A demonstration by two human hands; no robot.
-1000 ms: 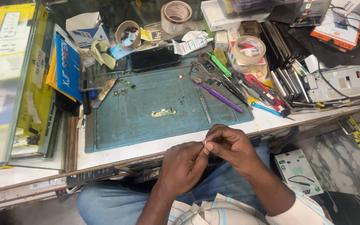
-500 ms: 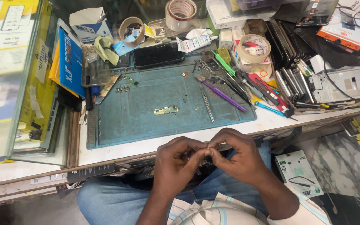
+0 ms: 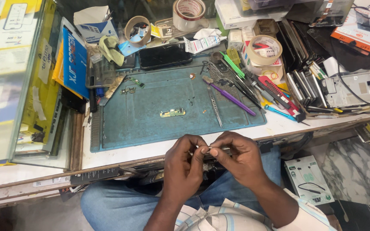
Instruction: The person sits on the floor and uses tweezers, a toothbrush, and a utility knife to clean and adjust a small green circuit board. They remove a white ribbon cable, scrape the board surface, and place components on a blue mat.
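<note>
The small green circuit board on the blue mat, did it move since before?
No. The small green circuit board lies mid-mat on the blue-green work mat, left of the metal tweezers, as before.

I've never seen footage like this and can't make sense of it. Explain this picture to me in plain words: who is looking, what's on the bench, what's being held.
There is no machine here. A person wears a camera on the head, so you look down at that person's own two hands over the lap, at the bench edge. The left hand and right hand meet fingertip to fingertip, pinching a small part too tiny to identify. On the bench lies a blue-green work mat with a small circuit board in its middle, tweezers and a purple tool to the right. Behind the mat sit a dark phone and rolls of tape among clutter.
</note>
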